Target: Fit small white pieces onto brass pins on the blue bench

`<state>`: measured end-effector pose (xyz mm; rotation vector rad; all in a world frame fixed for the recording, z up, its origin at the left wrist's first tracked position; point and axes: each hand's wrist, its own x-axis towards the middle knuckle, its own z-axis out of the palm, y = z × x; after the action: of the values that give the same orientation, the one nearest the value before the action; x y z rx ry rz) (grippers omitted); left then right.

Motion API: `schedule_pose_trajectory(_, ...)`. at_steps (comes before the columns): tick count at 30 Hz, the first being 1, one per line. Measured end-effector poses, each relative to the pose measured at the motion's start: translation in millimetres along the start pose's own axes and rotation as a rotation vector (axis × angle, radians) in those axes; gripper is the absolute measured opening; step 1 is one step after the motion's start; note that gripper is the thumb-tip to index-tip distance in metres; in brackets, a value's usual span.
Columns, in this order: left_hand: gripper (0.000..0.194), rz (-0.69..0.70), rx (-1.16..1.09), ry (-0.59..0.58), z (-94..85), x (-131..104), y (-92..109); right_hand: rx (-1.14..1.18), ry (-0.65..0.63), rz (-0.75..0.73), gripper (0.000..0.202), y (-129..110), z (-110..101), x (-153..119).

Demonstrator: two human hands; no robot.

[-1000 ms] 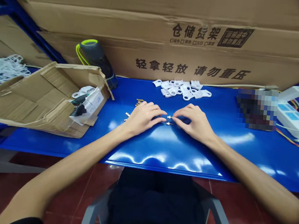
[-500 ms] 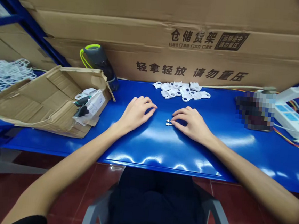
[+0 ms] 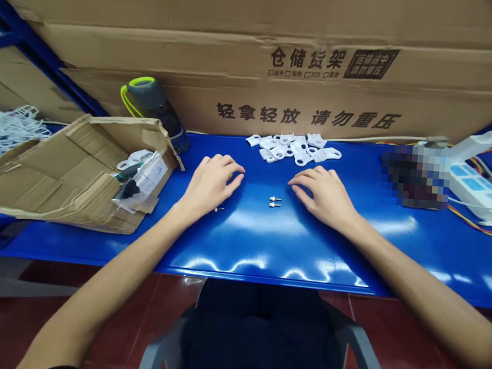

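Note:
Two small metal pins lie side by side on the blue table, between my hands. My right hand rests to their right, fingers bent and a little apart, with nothing held. My left hand is curved over the table on the left; small bits show under its palm, too hidden to name, and a thin pin lies beside its wrist. Whether its fingers hold anything cannot be made out. Beyond both hands lies a pile of white plastic pieces with round holes.
An open cardboard box with tools and a bag stands at left, beside a dark bottle and white wire pieces. At right are a power strip with cables and a pixelated object. Cardboard stands behind.
My right hand has let go of the pins and moved away to the right. My left hand has shifted slightly left, and a thin pin now shows beside it. The view has turned a little.

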<state>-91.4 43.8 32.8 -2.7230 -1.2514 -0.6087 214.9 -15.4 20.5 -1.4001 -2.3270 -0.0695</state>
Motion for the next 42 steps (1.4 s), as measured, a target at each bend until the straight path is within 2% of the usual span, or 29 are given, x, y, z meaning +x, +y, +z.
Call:
schedule_pose_trajectory(4,0.030,-0.160,0.096,-0.075,-18.4,0.9,-11.1,-0.187,-0.030,0.061,0.030,10.3,-7.4,-2.7)
schedule_pose_trajectory(7,0.034,-0.229,0.061,-0.174,-30.0,-1.2,-20.9,-0.261,-0.052,0.078,0.033,14.3,-10.0,-4.9)
schedule_pose_trajectory(12,0.045,-0.187,-0.192,-0.437,-44.8,-5.3,-34.7,-0.277,-0.059,0.081,0.035,12.4,-9.4,-5.5)
schedule_pose_trajectory(14,0.047,-0.171,-0.262,-0.504,-47.9,-5.8,-36.8,-0.279,-0.051,0.091,0.036,11.4,-9.4,-5.3)
schedule_pose_trajectory(16,0.045,-0.186,-0.272,-0.480,-48.2,-6.0,-38.5,-0.284,-0.044,0.105,0.036,11.4,-9.9,-5.3)
schedule_pose_trajectory(20,0.036,-0.259,-0.177,-0.327,-41.8,-6.9,-46.1,-0.288,-0.022,0.123,0.036,12.7,-11.1,-6.1)
schedule_pose_trajectory(25,0.025,-0.218,-0.142,-0.343,-32.8,-9.0,-55.9,-0.285,0.003,0.122,0.038,10.7,-13.1,-6.1)
schedule_pose_trajectory(30,0.023,-0.236,-0.156,-0.324,-30.4,-6.6,-52.4,-0.288,0.000,0.137,0.038,9.3,-14.6,-6.1)
schedule_pose_trajectory(38,0.025,-0.046,-0.256,-0.301,-20.1,-3.1,-35.6,-0.253,0.007,0.111,0.033,7.0,-15.3,-5.4)
schedule_pose_trajectory(42,0.027,0.102,-0.353,-0.271,-15.0,-3.8,-19.2,-0.074,0.029,0.036,0.029,1.5,-14.6,-2.9)
